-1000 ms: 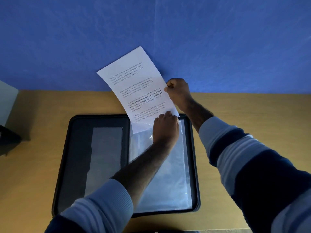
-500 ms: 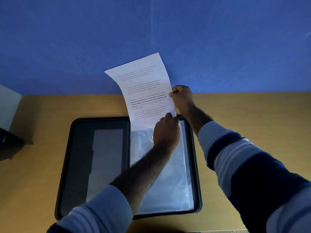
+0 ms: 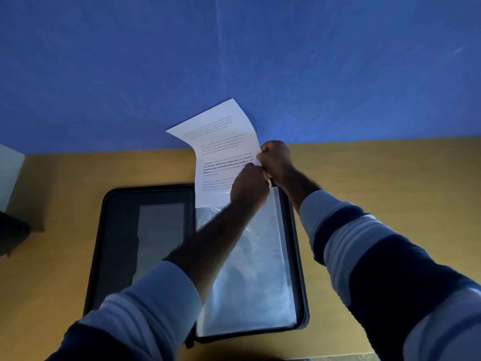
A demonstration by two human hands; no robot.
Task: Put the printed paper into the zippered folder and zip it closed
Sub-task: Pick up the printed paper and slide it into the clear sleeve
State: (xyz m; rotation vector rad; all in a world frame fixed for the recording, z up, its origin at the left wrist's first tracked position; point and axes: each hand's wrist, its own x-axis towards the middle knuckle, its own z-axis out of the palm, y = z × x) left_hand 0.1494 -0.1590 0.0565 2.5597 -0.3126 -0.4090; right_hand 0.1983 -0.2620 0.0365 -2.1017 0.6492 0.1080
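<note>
A black zippered folder (image 3: pixel 114 230) lies open flat on the wooden desk, with clear plastic sleeves (image 3: pixel 255 277) on its right half. The printed paper (image 3: pixel 221 149) stands upright over the folder's far edge, its lower end at the mouth of the top sleeve and its top curling toward the wall. My right hand (image 3: pixel 276 160) pinches the sheet's right edge. My left hand (image 3: pixel 250 188) lies over the paper's lower right part at the sleeve's top edge, and its fingers touch my right hand. Whether it grips the paper or the sleeve is hidden.
The desk (image 3: pixel 377 178) ends at a blue wall (image 3: pixel 234 61) just behind the folder. A dark box-like object (image 3: pixel 10 230) with a pale panel above it stands at the left edge. My striped sleeves cover the folder's near corners.
The paper has turned more upright and sunk lower toward the sleeve. My left hand has moved up along the sheet until it meets my right hand.
</note>
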